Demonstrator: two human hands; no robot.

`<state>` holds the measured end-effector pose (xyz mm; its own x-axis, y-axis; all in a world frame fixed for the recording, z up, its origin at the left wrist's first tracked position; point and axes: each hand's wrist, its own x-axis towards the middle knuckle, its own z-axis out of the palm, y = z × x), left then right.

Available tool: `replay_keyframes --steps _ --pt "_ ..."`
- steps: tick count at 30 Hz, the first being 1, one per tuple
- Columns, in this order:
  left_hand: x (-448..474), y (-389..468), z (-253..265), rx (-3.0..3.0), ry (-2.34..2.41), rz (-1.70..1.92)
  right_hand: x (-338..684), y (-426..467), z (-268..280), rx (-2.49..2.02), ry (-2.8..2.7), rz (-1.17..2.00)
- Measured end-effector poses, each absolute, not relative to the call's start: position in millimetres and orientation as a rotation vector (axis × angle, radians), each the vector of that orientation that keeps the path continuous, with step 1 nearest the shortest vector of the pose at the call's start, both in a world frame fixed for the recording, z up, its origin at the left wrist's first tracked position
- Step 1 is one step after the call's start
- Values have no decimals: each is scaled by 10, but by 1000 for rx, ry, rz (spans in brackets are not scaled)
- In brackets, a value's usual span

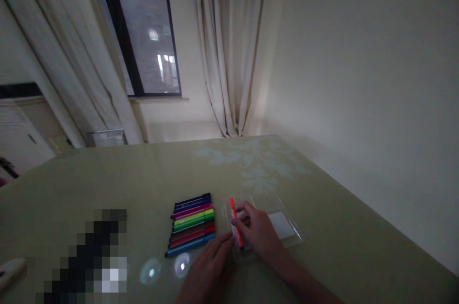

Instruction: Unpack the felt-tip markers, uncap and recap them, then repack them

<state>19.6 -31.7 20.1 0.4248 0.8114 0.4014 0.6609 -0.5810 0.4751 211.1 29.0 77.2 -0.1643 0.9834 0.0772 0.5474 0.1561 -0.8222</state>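
Note:
My right hand point(258, 230) pinches an orange-red felt-tip pen point(235, 223) between thumb and fingers. The pen lies lengthwise above the left part of a clear plastic case point(297, 233), which rests on the table with a white card point(281, 225) in its right part. My left hand point(211, 263) is at the case's lower left edge, fingers stretched out, fingertips close to the pen; its thumb is hidden. Left of the case, several felt-tip pens point(192, 218) lie side by side in a row, from black and purple through pink, yellow, green and red to blue.
The green table point(143, 175) meets a pale wall point(358, 103) on the right. Light reflections show near my left hand. A pixelated dark patch point(86, 256) covers something at the lower left, beside a pale object point(12, 268). Curtains point(233, 46) and a window point(150, 22) stand behind.

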Motion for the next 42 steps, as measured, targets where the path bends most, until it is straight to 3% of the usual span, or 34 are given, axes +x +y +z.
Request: replay_keyframes --steps 10,19,27,35,42 --pt "213 -304 245 2550 1240 971 2080 236 745 -1396 -1851 886" --pt "233 -370 354 2468 1246 949 2047 215 704 -1463 -2189 549" --pt "-6 -252 371 2407 1482 979 2201 186 738 -1348 -2162 689" --pt "-283 -143 589 2219 1616 658 2188 130 840 -1281 -1991 704" --pt "-111 -223 805 1632 1420 1135 2070 24 890 -1203 -1839 939"
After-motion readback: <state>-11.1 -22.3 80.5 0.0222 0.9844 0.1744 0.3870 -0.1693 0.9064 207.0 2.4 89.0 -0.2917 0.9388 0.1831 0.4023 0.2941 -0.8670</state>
